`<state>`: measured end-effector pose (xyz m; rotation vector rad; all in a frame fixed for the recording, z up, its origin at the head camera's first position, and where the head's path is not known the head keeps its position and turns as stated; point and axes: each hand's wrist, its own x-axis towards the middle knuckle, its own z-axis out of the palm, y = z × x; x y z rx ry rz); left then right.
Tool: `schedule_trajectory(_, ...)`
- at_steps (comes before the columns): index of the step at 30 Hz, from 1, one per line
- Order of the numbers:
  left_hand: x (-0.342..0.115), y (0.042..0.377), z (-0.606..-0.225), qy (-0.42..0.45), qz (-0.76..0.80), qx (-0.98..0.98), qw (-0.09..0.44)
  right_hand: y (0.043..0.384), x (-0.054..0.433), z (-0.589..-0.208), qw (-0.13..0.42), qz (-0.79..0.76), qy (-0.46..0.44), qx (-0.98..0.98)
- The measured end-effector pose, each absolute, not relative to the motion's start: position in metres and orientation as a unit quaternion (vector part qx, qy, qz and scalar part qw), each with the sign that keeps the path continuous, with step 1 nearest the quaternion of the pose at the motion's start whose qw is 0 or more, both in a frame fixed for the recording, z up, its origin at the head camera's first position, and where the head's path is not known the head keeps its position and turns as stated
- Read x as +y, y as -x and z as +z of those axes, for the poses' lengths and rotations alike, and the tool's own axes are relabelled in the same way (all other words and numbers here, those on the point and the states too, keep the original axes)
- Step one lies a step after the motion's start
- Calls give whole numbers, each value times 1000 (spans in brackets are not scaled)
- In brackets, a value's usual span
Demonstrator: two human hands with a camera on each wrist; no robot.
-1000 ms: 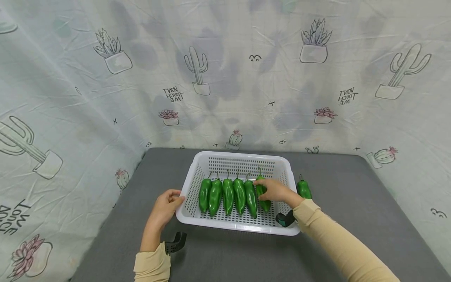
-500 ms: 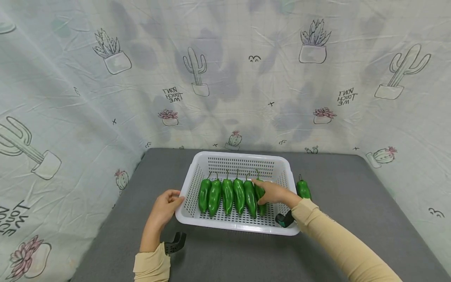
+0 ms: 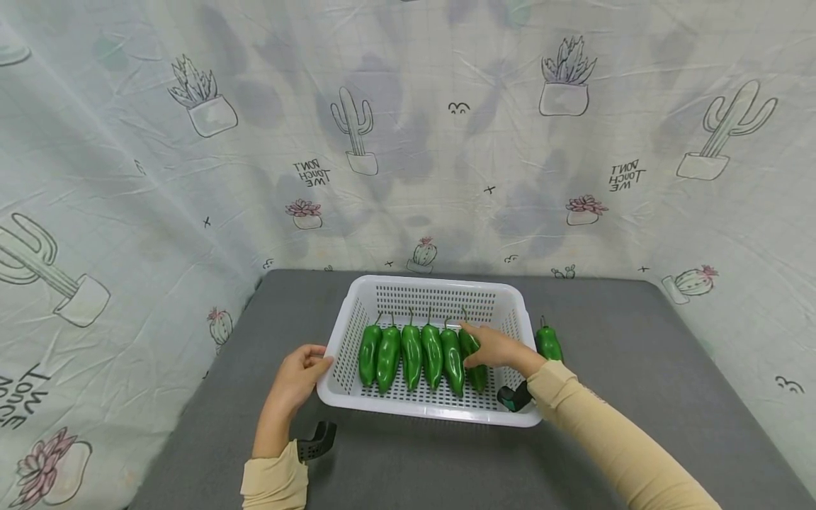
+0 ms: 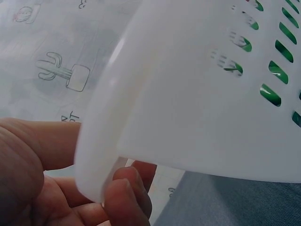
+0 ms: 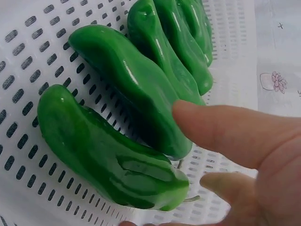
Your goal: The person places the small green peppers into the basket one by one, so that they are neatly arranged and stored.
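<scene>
Several green peppers [image 3: 411, 354] lie side by side in a white perforated plastic basket [image 3: 433, 409], stems toward its far wall. My left hand [image 3: 298, 375] grips the basket's left rim; in the left wrist view the fingers [image 4: 124, 195] curl under the rim [image 4: 101, 155]. Inside the basket, my right hand [image 3: 497, 347] is over the rightmost pepper [image 5: 113, 160] of the row. The right wrist view shows the thumb [image 5: 221, 127] and a finger stretched out and spread beside that pepper, with no clear grasp on it. The other right fingers are mostly out of view.
One more green pepper [image 3: 548, 343] lies on the grey table [image 3: 612, 397] just right of the basket, partly hidden by the right arm. A cactus-print cloth [image 3: 408, 142] hangs behind and at both sides. Each wrist wears a black device [image 3: 319, 440].
The rightmost pepper has shifted left to lie beside the row, and the right hand's fingers have loosened from it. The left hand stays on the rim.
</scene>
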<state>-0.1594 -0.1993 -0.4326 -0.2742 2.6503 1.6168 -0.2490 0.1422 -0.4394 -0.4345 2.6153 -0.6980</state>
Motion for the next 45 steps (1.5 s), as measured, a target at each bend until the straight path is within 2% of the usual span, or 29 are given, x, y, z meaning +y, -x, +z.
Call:
schedule_trajectory(7, -199, 158, -433, 85, 519, 851, 10, 249, 143, -434, 144, -297, 132, 935)
schedule_trajectory(21, -200, 159, -434, 85, 520, 850, 13, 250, 154, -413, 107, -395, 117, 905)
schedule_trajectory(33, -201, 160, -433, 88, 518, 851, 18, 248, 189, -384, 30, -442, 106, 890)
schedule_trajectory(40, -201, 160, -432, 87, 516, 852, 18, 248, 216, -380, -7, -440, 75, 895)
schedule_trajectory(45, -201, 159, -433, 86, 515, 852, 19, 244, 237, -387, -10, -415, 44, 909)
